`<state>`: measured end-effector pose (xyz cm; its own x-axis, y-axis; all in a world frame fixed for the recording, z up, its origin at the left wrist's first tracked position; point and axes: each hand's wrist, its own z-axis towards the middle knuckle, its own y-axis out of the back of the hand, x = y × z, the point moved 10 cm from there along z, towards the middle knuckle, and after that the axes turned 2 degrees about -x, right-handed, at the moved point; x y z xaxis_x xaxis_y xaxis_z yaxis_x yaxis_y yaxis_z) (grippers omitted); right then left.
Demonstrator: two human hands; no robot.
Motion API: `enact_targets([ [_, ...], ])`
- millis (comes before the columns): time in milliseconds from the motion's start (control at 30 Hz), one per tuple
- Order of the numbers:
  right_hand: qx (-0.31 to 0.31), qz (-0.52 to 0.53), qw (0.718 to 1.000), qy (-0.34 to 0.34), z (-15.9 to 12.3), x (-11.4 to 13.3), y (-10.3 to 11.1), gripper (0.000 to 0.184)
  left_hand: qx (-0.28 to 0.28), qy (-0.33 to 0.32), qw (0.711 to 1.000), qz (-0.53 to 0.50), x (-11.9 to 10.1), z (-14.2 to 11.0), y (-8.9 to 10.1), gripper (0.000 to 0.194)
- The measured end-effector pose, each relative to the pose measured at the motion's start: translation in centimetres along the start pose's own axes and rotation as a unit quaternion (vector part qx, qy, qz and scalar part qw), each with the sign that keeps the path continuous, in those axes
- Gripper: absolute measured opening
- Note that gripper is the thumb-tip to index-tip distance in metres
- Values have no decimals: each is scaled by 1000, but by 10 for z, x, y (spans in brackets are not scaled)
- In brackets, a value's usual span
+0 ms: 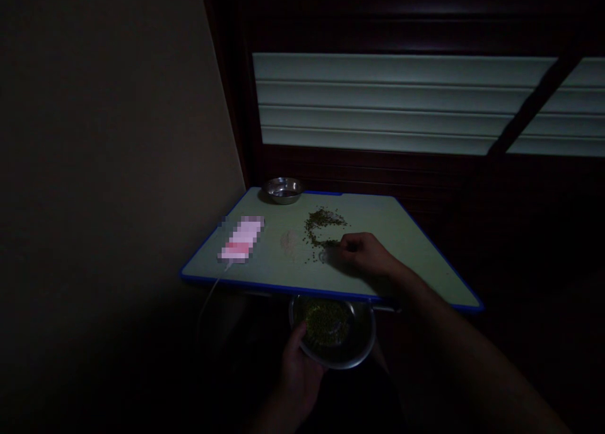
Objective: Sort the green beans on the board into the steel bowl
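In the dim light, my left hand (302, 371) grips the near left rim of a metal bowl (362, 349), thumb inside the edge. Small green beans (326, 324), which look like mung beans, lie in this bowl, just below the table's front edge. My right hand (363, 251) is over the tabletop with its fingers curled together, beside a scattered patch of the same beans (324, 218). Something small and dark shows at its fingertips, too dim to name. A faint, roundish, shiny shape (324, 256) lies just left of those fingertips.
The pale table (401, 226) has a blue edge. A second metal bowl (283, 191) stands at its back left corner. A lit, blurred phone (243, 239) with a cable (210, 295) lies at the left. A pale patch (290, 242) sits mid-table. A wall (118, 138) rises at left.
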<state>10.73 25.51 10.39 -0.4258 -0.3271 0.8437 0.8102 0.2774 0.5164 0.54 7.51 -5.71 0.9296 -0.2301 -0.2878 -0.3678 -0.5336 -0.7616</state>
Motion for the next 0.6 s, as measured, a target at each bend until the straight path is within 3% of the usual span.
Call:
enact_targets([
  [200,-38,13,999,-12,-1,-6,7,13,-1,1,1000,9,0,-1,1,42],
  [400,17,33,999,-20,-4,-4,-3,15,-2,-9,1000,4,-2,-2,0,41],
  [600,-10,39,998,-46,-6,-10,-1,19,-5,-5,1000,-4,0,-3,-1,40],
])
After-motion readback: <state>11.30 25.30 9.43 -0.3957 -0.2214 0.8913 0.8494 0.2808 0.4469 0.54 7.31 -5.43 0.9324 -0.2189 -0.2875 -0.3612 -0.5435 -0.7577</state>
